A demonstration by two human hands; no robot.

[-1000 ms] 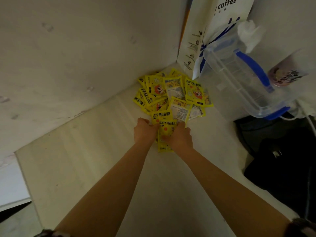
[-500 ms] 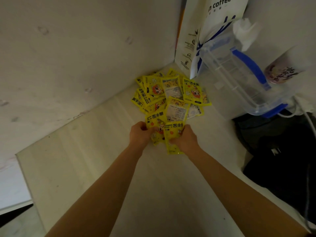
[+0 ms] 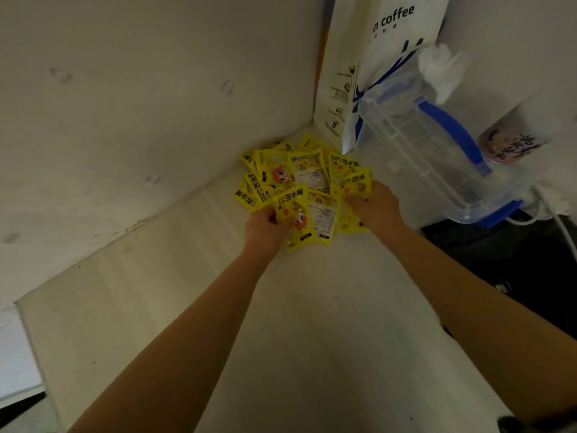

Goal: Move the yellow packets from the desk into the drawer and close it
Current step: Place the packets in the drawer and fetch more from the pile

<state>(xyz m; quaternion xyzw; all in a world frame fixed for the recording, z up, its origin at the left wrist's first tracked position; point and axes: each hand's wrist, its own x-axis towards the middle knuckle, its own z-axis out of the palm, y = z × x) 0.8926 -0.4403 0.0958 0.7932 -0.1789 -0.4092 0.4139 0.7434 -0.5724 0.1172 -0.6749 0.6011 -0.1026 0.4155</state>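
Several yellow packets lie in an overlapping pile in the far corner of the pale desk, against the wall. My left hand grips the near packets at the pile's left front, fingers curled over a packet with a cartoon face. My right hand rests on the right side of the pile, fingers pressed onto packets there. No drawer is in view.
A white paper bag printed "coffee" stands in the corner behind the pile. A clear plastic box with blue handle sits right of the pile, a cup beyond it. Dark items and white cables lie at right.
My right hand has moved from the near middle packets out to the right side of the pile. My left hand has kept its hold on the front packets and shifted slightly forward.
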